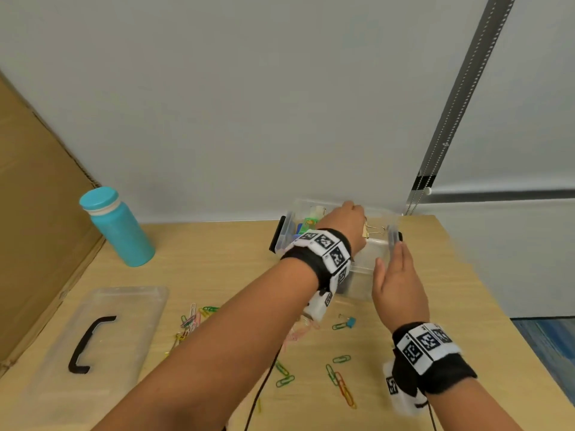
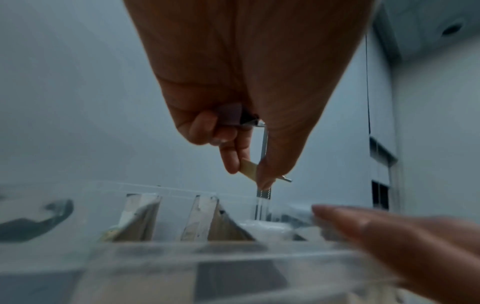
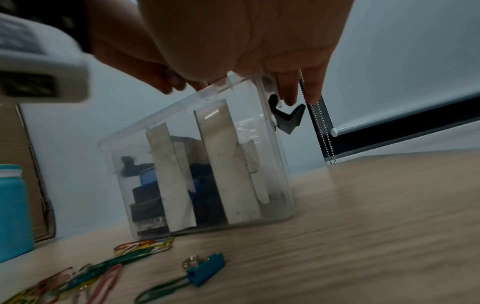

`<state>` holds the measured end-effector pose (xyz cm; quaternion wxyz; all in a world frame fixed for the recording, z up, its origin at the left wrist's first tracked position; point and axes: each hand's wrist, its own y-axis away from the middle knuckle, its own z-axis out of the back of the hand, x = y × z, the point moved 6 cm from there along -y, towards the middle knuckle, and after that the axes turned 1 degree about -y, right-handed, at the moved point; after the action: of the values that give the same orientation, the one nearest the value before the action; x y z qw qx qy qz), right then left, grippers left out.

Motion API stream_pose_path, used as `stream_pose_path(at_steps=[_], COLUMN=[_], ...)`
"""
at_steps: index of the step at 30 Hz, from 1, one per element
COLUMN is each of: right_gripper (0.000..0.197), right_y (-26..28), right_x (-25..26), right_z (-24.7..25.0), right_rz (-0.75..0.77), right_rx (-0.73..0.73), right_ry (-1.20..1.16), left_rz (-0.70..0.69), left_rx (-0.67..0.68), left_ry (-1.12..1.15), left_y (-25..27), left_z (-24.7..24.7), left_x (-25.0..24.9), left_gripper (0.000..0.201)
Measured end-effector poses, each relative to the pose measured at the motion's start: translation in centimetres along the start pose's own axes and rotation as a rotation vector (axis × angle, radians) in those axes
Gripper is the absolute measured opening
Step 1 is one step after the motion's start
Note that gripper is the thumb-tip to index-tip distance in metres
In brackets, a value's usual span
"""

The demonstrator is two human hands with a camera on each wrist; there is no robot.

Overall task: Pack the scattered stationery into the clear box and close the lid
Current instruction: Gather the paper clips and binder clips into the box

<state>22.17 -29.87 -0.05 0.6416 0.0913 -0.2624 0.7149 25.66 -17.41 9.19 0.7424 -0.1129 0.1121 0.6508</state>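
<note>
At the bottom of the head view I see loose paper clips (image 1: pixel 340 385) in green, red and yellow strewn over the wooden counter (image 1: pixel 466 306), with a further tangle of them just left of my left forearm. A little higher, a small blue binder clip (image 1: pixel 350 322) lies hooked to a green paper clip. At lower left the clear lid (image 1: pixel 130 309) with its black handle lies flat on the counter, well apart from the box. My right hand (image 1: pixel 396 283) is in the centre right of the frame, fingers straight and together, palm against the near right side of the clear box (image 1: pixel 370 259); the right wrist view shows its fingertips reaching past the rim by a black side latch. My left hand (image 1: pixel 348 225) is above the open box, thumb and fingers pinched on a gold binder clip (image 1: pixel 371 231) with silver wire arms, held over the right end of the box. The box stands at the far edge of the counter against the pale wall and already holds blue, green and dark items between white dividers. At far left stands a teal bottle (image 1: pixel 116 227) beside a cardboard sheet (image 1: pixel 37 213).
</note>
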Motion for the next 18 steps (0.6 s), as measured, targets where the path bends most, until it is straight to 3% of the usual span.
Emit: stream_pose_path(at_steps=[6,10,13,18], right_gripper=[0.062,0.062,0.063,0.070], right_y=[-0.1,0.1,0.1,0.2], right_x=[0.2,0.1,0.2,0.1], right_z=[0.2,0.2,0.1,0.1], right_rz=[0.005,0.009,0.005,-0.002], right_rx=[-0.005,-0.014,-0.025,-0.030], right_ry=[0.027,0.030,0.025,0.011], left_rz=[0.112,0.081,0.027,-0.086], left_rx=[0.107,0.153,0.148,-0.006], left_ry=[-0.048,0.016,0.159,0.380], left_y=[-5.7,-6.6,-5.0,2.5], left_z=[-2.5,-3.1,-2.7,-0.3], left_x=[-0.2,-0.3,0.2,1.6], left_gripper=[0.042,0.046,0.059,0.050])
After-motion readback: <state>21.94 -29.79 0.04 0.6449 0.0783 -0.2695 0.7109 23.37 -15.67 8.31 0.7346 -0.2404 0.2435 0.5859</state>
